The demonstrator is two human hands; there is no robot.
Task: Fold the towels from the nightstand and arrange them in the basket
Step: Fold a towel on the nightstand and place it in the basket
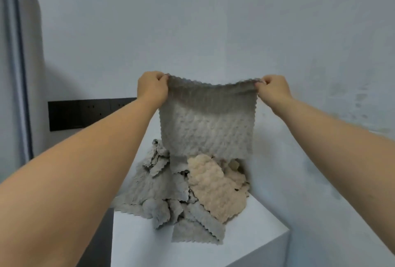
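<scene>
The fingers (160, 77) of the left hand (152, 88) are curled in and pinch the top left corner of a grey towel (207, 121). The fingertips (263, 82) of the right hand (274, 91) pinch the top right corner in the same way. Both hands are raised in front of the wall and held well apart, so the top edge runs between them with a slight sag.

The towel hangs open and flat. Its lower edge is at the top of the pile (168, 194); whether it touches cannot be told.

Step in hand, as judged: one towel is spread out, ready for its first fold. The next move calls for bringing the two pinched corners together evenly, edge to edge, while keeping the cloth clear of the heap below.

The pile lies on the white nightstand (252, 243). It consists of crumpled grey towels with a beige towel (215, 187) on its right side. Some grey cloth overhangs the left edge.

Containers: no basket is in view, so its contents cannot be stated. Most of the task appears to remain.

A dark socket panel (92, 113) is fixed to the far wall at left.
</scene>
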